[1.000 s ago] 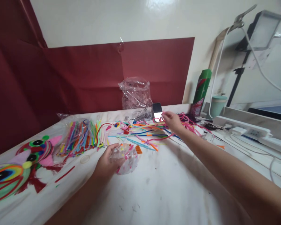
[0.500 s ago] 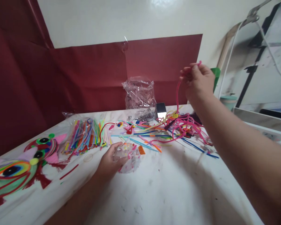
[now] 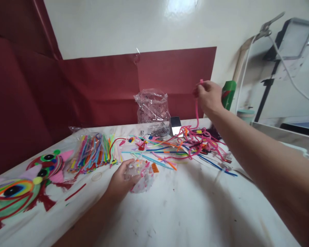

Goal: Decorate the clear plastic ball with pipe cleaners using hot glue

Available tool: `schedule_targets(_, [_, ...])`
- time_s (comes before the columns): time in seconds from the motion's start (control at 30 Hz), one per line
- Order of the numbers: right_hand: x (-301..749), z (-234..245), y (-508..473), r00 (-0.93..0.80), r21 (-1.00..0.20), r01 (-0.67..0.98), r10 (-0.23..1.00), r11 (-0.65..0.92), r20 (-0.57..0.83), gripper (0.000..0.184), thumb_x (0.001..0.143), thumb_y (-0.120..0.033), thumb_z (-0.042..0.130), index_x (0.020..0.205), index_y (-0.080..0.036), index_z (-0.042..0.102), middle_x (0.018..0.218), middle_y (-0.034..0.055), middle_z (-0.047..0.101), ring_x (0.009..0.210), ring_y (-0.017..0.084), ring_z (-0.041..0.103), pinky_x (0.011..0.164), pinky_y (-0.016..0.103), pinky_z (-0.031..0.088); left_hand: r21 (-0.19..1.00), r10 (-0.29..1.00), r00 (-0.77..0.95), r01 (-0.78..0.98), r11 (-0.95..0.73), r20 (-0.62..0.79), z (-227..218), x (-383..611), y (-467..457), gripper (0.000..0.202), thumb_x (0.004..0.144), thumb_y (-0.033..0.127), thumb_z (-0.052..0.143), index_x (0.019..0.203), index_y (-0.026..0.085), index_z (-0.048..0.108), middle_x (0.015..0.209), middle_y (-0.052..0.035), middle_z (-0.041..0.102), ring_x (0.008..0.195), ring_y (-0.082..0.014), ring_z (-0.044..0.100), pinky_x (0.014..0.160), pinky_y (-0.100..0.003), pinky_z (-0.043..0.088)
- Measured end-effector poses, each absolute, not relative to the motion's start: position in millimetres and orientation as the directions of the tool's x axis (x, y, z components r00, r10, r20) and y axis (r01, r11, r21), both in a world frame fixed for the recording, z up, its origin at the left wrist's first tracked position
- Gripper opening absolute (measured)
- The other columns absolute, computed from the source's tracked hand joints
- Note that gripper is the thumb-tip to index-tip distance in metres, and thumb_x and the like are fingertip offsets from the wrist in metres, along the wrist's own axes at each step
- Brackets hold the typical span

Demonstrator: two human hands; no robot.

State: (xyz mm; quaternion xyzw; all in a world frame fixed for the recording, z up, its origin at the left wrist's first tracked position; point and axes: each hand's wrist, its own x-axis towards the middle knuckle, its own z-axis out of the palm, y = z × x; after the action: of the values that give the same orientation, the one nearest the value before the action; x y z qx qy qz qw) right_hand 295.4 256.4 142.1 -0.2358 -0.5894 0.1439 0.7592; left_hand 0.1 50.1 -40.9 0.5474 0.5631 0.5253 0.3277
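My left hand point(image 3: 123, 180) is closed around the left side of a clear, roundish plastic piece point(image 3: 143, 180) with pink and yellow spots, low over the white table. Raised at the right, my right hand point(image 3: 209, 96) pinches a pink cord point(image 3: 197, 115), a short end of which sticks up above the fingers. From that hand the cord hangs down to a tangled heap of pink cord point(image 3: 203, 145). Just right of the clear piece lies a small orange piece point(image 3: 155, 167). Blue, orange and light blue pipe cleaners point(image 3: 157, 160) are scattered behind it.
Bundled pipe cleaners point(image 3: 92, 152) in plastic lie at the left. Two colourful fish-like crafts point(image 3: 15, 195) rest at the left edge. A clear plastic bag point(image 3: 153, 108) stands against the red backing point(image 3: 170, 75). A small black-and-white box point(image 3: 175, 126) and a green container point(image 3: 228, 94) are at the back.
My right hand has come down and to the left, still pinching the pink cord. The heap of cord has shifted a little. My left hand keeps its hold on the clear piece.
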Motion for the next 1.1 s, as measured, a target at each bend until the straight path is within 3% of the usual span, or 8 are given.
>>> schedule_targets(0.17, [293,149,226,0.263,-0.469,-0.058,0.466,0.882,0.845,0.01,0.089,-0.026,0.048,0.079,-0.026,0.053,0.072,-0.0038,0.06,0.064,0.01,0.055,0.065,0.03,0.047,0.942,0.966,-0.162,0.302,-0.144,0.2,-42,-5,52,0.063,0.062,0.039,0.071,0.117,0.017,0.051,0.114,-0.0106,0.063,0.095,-0.025,0.063,0.078,-0.032,0.051])
schedule_targets(0.3, [283,127,183,-0.082,-0.491,0.049,0.493,0.87,0.866,0.011,0.088,-0.034,0.05,0.091,-0.027,0.057,0.071,-0.0041,0.059,0.064,0.011,0.054,0.064,0.029,0.045,0.906,0.964,-0.142,0.394,-0.152,0.224,-40,-12,52,0.065,0.062,0.039,0.071,0.12,0.018,0.052,0.113,-0.0101,0.064,0.092,-0.0255,0.063,0.079,-0.035,0.051])
schedule_targets(0.4, [265,82,148,-0.391,-0.508,0.181,0.536,0.842,0.748,0.014,0.079,-0.035,0.061,0.078,-0.021,0.064,0.061,-0.0029,0.058,0.055,0.013,0.051,0.054,0.027,0.04,0.886,0.965,-0.083,0.424,-0.19,0.247,-38,-15,52,0.063,0.061,0.039,0.072,0.118,0.018,0.055,0.115,-0.0103,0.063,0.096,-0.026,0.063,0.082,-0.035,0.05])
schedule_targets(0.47, [249,46,128,-0.609,-0.449,0.304,0.534,0.84,0.586,0.018,0.082,-0.034,0.054,0.073,-0.021,0.063,0.064,-0.0003,0.061,0.058,0.014,0.054,0.057,0.028,0.04,0.876,0.963,-0.059,0.434,-0.213,0.264,-38,-16,53,0.063,0.061,0.038,0.073,0.119,0.019,0.056,0.119,-0.0095,0.062,0.105,-0.0271,0.059,0.088,-0.035,0.047])
schedule_targets(0.63, [212,-18,102,-0.666,-0.508,0.319,0.571,0.8,0.481,0.026,0.086,-0.032,0.042,0.069,-0.02,0.058,0.061,0.0015,0.06,0.054,0.015,0.053,0.051,0.026,0.039,0.848,0.942,-0.04,0.448,-0.282,0.334,-43,-14,52,0.065,0.07,0.044,0.066,0.128,0.017,0.05,0.128,-0.0121,0.056,0.115,-0.0273,0.054,0.094,-0.034,0.044])
schedule_targets(0.77, [200,-30,100,-0.64,-0.556,0.331,0.615,0.762,0.461,0.028,0.088,-0.037,0.041,0.069,-0.021,0.055,0.059,-0.0001,0.057,0.053,0.015,0.051,0.05,0.026,0.039,0.614,0.764,-0.093,0.661,-0.431,0.638,-34,-9,40,0.039,0.082,0.039,0.053,0.114,0.018,0.06,0.124,-0.0114,0.058,0.117,-0.0238,0.051,0.098,-0.035,0.04])
schedule_targets(0.93, [197,-29,90,-0.659,-0.585,0.276,0.593,0.762,0.462,0.031,0.089,-0.036,0.038,0.065,-0.022,0.051,0.059,-0.0009,0.055,0.055,0.015,0.053,0.052,0.027,0.042,0.2,0.547,0.207,0.781,-0.592,0.811,-23,8,21,0.021,0.078,0.03,0.062,0.095,0.018,0.066,0.094,-0.0084,0.07,0.095,-0.0217,0.059,0.091,-0.037,0.043])
schedule_targets(1.1, [198,-27,73,-0.726,-0.572,0.185,0.504,0.799,0.469,0.025,0.091,-0.028,0.04,0.073,-0.021,0.056,0.064,0.0001,0.06,0.058,0.013,0.056,0.055,0.024,0.045,0.118,0.471,0.305,0.727,-0.676,0.828,-30,20,19,0.014,0.083,0.024,0.057,0.093,0.017,0.064,0.085,-0.0065,0.071,0.087,-0.0195,0.059,0.083,-0.036,0.045])
